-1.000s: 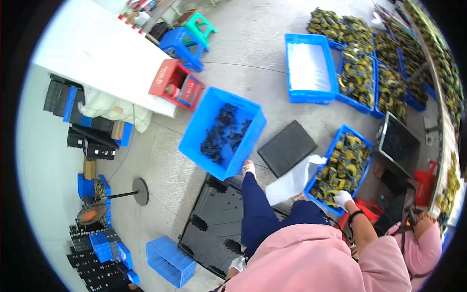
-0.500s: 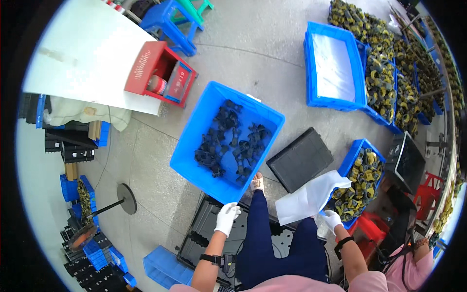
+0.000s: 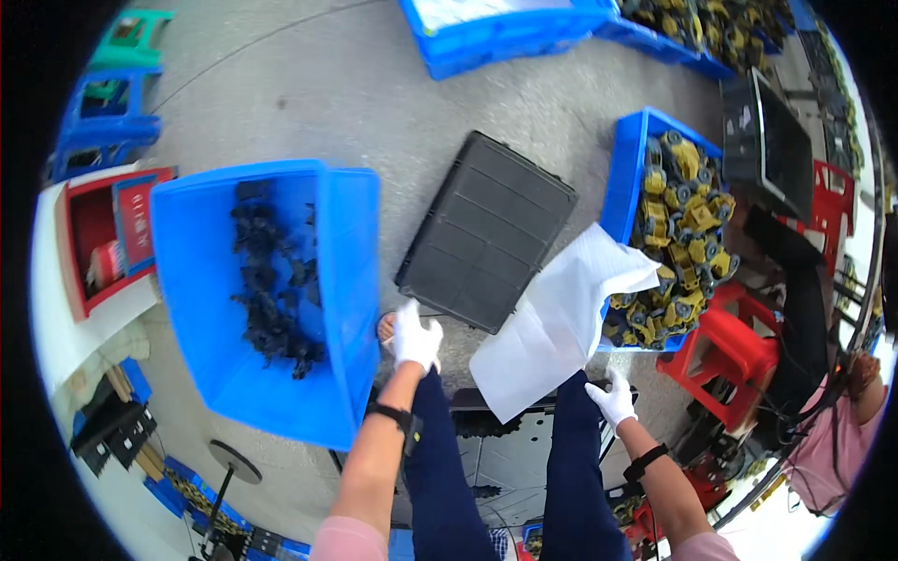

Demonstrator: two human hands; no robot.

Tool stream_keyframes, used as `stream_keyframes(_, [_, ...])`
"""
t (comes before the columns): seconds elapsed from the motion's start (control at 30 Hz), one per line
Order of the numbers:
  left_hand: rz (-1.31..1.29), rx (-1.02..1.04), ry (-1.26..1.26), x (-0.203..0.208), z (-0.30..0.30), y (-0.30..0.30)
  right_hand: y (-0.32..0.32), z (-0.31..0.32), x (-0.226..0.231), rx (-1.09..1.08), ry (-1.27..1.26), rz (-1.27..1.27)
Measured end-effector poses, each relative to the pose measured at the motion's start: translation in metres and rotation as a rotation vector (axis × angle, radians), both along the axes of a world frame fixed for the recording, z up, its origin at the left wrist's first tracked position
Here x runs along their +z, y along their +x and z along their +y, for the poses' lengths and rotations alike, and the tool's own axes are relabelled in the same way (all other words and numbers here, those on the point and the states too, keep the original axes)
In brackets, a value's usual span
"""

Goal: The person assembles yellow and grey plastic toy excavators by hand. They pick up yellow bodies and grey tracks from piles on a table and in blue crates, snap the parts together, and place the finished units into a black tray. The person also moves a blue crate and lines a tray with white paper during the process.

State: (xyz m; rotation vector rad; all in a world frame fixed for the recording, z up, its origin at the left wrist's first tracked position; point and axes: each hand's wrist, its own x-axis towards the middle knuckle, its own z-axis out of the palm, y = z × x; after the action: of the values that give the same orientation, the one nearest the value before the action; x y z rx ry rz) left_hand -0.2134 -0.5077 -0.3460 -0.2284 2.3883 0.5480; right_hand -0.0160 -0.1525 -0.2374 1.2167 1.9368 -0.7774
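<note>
My left hand [image 3: 414, 338], in a white glove, reaches forward with its fingers apart, close to the near corner of a black lidded case [image 3: 486, 234] lying on the floor. Whether the fingertips touch that corner I cannot tell. Over my right knee is my right hand [image 3: 613, 400], also gloved, its fingers spread and holding nothing. Just beyond it a white sheet [image 3: 543, 323] leans across the edge of a blue crate [image 3: 622, 173] full of yellow-and-grey toy-like vehicle parts [image 3: 687, 224]. To the left stands a deep blue bin [image 3: 206, 365] with black parts [image 3: 267, 290] inside.
Another blue crate [image 3: 496, 42] lined with white stands at the far side. Red stools [image 3: 720, 355] and a black monitor-like panel [image 3: 772, 145] are on the right, near another person's pink sleeve [image 3: 823, 449]. A red box [image 3: 103, 234] and blue stools [image 3: 103, 126] stand left.
My view has swung right, so the bin now appears farther left. My left hand has left the bin's rim and reached toward the black case. My right hand has come away from the sheet.
</note>
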Motion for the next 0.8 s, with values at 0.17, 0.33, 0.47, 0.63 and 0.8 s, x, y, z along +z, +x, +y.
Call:
stream_keyframes(0.17, [0.059, 0.058, 0.012, -0.098, 0.009, -0.08, 0.006, 0.022, -0.089, -0.056, -0.058, 0.254])
stream_keyframes(0.33, [-0.079, -0.061, 0.012, -0.132, 0.023, -0.112, -0.027, -0.002, -0.156, -0.363, -0.272, 0.237])
stream_keyframes(0.47, [-0.189, -0.035, 0.08, -0.139, 0.019, -0.094, -0.056, -0.049, -0.166, -0.492, -0.499, 0.307])
stream_keyframes(0.63, [-0.356, 0.011, 0.32, -0.157, 0.013, -0.004, -0.115, -0.11, -0.129, -0.237, -0.678, 0.536])
stream_keyframes(0.8, [-0.598, 0.112, 0.104, -0.15, -0.01, 0.017, -0.15, -0.117, -0.095, 0.07, -0.113, 0.506])
